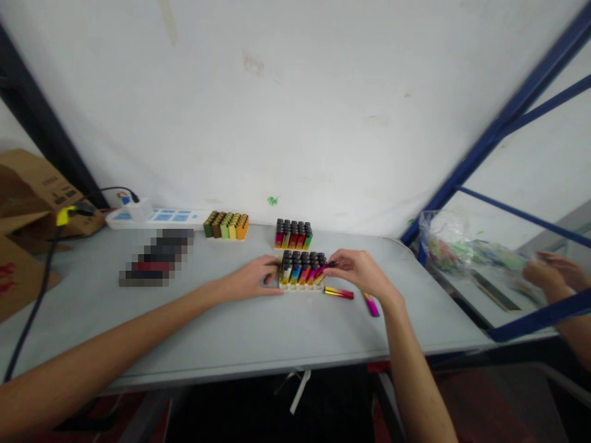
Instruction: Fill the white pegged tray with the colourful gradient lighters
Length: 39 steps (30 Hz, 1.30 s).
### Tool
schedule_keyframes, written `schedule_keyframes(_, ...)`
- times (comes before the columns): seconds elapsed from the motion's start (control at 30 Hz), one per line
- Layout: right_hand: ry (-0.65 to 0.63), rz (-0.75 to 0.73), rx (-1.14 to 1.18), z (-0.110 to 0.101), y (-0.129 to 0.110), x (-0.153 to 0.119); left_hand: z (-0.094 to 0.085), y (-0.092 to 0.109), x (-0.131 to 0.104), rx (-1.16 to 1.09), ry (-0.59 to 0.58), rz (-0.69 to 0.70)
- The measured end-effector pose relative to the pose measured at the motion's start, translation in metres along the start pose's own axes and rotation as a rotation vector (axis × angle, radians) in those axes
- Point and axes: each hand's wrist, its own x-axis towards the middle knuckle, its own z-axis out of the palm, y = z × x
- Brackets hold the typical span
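Note:
A white tray (302,287) holds rows of upright lighters (302,271) with black tops and shiny coloured bodies. My left hand (252,278) grips the tray's left side, thumb at the front corner and curved fingers farther back. A small dark-red and black item (268,279) shows beneath that hand; its kind is unclear. At the tray's right end, my right hand (360,271) pinches a tilted lighter (332,264) by its black top, its body leaning against the others. Two loose lighters lie nearby, one red-gold (339,293) and one magenta (371,304), close to my right wrist.
Behind stand a second lighter tray (293,235) and a tray of green-to-orange lighters (226,226). A power strip (178,218) runs along the wall; cardboard boxes (37,191) are at left. Beyond the blue frame (498,135), another person's hands (554,271) are near plastic bags (447,246).

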Motion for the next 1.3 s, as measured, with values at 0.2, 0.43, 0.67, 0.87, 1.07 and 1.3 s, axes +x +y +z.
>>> schedule_keyframes(0.2,-0.025,0.031,-0.15,0.011,0.009,0.006,0.001,0.0,0.001,0.007,-0.008,0.002)
schedule_keyframes(0.43,-0.02,0.058,-0.153,0.0,0.002,0.0,-0.001,0.003,0.0,0.008,0.0,0.0)
schedule_keyframes(0.67,-0.15,0.187,-0.303,-0.02,0.021,-0.013,0.0,-0.001,0.0,-0.004,0.007,0.015)
schedule_keyframes(0.87,-0.343,0.264,-0.312,-0.006,0.033,-0.008,0.0,0.0,0.0,-0.013,0.013,0.01)
schedule_keyframes(1.07,-0.259,0.278,-0.26,-0.017,0.024,-0.011,-0.001,0.003,0.0,-0.018,0.014,0.003)
schedule_keyframes(1.3,-0.164,0.12,-0.257,-0.028,0.003,-0.019,0.0,0.001,0.0,-0.007,0.009,0.009)
